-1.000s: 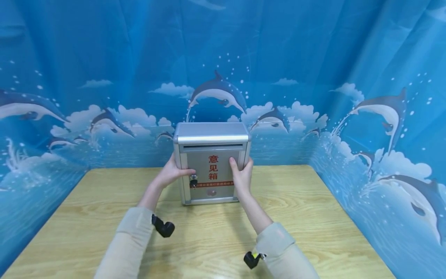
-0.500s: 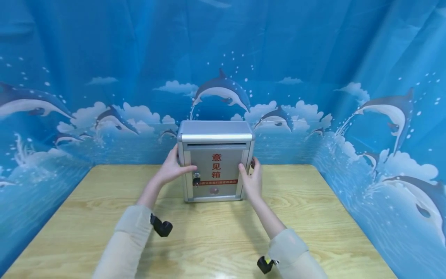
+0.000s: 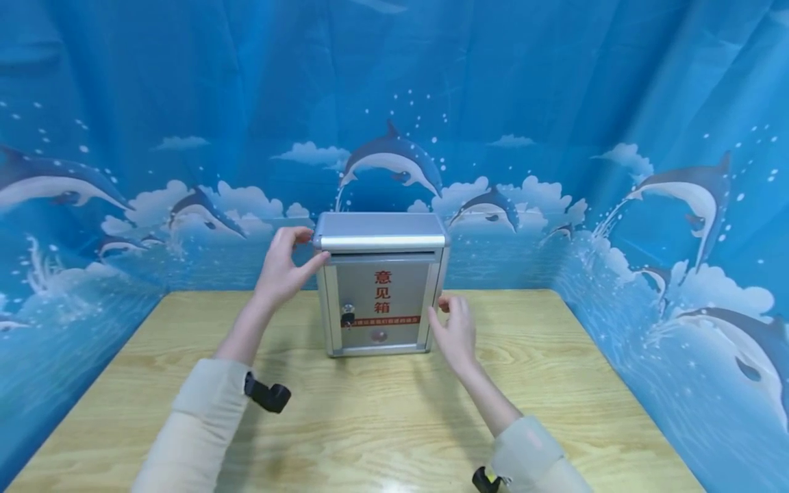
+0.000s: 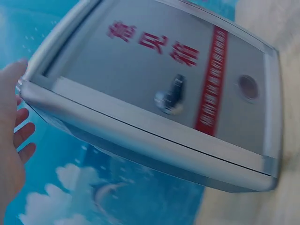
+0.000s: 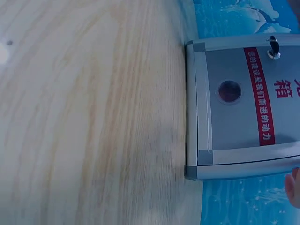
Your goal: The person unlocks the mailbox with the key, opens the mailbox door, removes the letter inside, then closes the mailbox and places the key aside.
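Note:
A silver metal suggestion box [image 3: 364, 294] with red Chinese lettering stands upright on the wooden table. Its front has a slot [image 3: 382, 257] near the top and a lock with a black-headed key [image 3: 348, 318] at the left. My left hand [image 3: 280, 270] is at the box's upper left corner, its thumb by the front edge and its fingers loosely spread along the side. Whether the thumb touches the corner, I cannot tell. Beside the lower right edge is my right hand [image 3: 457, 335], fingers loosely bent and holding nothing; in the right wrist view only a fingertip bit [image 5: 293, 187] shows.
Blue curtain [image 3: 216, 103] printed with dolphins and clouds hangs behind the table and along both sides. The wooden tabletop [image 3: 357, 418] reaches from the box toward me. Black wrist cameras [image 3: 268, 396] sit at my sleeve cuffs.
My hands have let go of the box sides. The left hand has risen to the upper left corner; the right has drawn off to the right. The box stands still over the last half second.

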The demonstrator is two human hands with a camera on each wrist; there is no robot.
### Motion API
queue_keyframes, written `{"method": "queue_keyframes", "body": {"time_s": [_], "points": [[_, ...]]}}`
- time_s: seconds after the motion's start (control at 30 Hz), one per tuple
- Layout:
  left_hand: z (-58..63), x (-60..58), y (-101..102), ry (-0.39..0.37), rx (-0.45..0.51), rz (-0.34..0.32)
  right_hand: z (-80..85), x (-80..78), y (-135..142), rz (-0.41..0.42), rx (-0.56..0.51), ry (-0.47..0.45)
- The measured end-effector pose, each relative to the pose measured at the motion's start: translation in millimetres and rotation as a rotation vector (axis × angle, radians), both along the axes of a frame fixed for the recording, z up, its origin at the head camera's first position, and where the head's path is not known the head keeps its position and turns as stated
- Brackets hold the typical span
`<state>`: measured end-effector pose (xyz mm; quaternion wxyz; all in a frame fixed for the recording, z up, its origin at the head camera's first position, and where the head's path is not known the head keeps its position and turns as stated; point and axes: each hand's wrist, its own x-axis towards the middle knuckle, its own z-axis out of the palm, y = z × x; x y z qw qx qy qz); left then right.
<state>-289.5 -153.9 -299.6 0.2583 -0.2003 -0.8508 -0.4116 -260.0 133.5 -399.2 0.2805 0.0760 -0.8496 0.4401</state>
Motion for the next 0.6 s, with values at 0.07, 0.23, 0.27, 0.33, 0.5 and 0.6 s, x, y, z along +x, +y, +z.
{"method": "queue_keyframes", "body": {"time_s": [0.07,0.23,0.27,0.33,0.5,0.6], "points": [[11.2,2.0,0.6,0.059,-0.060,0.001,0.7,2.7,-0.5,0.024,0.070,-0.003],[37.5,5.1,1.6,0.136,-0.246,-0.027,3.0,8.9,-5.2,0.076,0.215,-0.073],[42.6,5.7,1.8,0.133,-0.287,-0.035,3.9,9.8,-6.7,0.086,0.240,-0.090],[51.6,6.1,2.3,0.118,-0.369,-0.045,6.2,11.0,-9.9,0.103,0.289,-0.111],[68.6,7.3,6.7,0.026,-0.538,-0.065,13.2,10.6,-21.9,0.150,0.402,-0.139],[73.6,7.5,11.8,-0.021,-0.603,-0.093,19.1,9.9,-31.2,0.190,0.437,-0.173]]}}
